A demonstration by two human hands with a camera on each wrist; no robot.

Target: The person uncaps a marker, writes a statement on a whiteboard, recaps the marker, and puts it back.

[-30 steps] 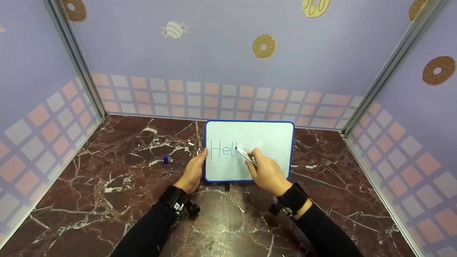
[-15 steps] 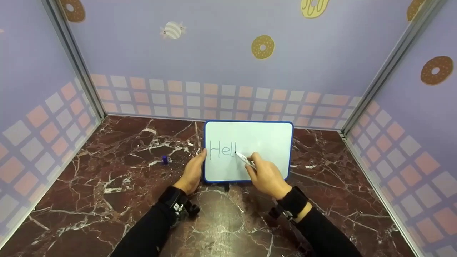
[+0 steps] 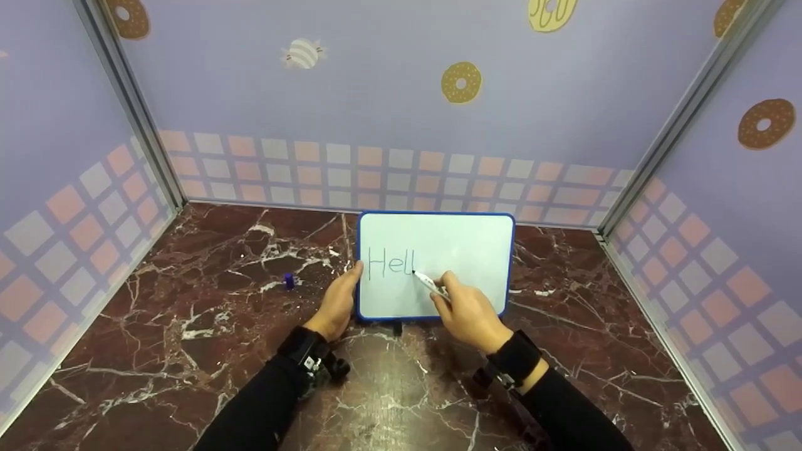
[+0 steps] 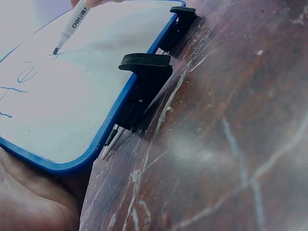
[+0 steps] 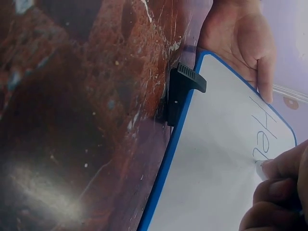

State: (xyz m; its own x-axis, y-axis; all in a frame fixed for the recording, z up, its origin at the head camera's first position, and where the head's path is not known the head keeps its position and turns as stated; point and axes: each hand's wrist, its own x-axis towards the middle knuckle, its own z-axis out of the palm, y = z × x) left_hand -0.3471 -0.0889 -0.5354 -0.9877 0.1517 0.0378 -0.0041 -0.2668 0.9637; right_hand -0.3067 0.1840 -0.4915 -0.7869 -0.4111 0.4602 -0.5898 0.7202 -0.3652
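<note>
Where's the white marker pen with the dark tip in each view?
Head: white dark-tipped marker pen, just right of centre, below the middle.
Left wrist: marker pen, upper left.
Right wrist: marker pen, near right edge, mostly hidden by the right hand.
Shared landmark: rectangular blue-framed whiteboard.

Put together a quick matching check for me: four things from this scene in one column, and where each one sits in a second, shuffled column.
Things
1. marker
2. blue frame
3. small purple cylinder
4. black clips

Places
A. hooked over the lower edge of the board
B. slanted, with its tip at the end of the lettering
C. on the tabletop, left of the board in the head view
D. running round the border of the board

Right pairs: 1-B, 2-D, 3-C, 4-A
</note>
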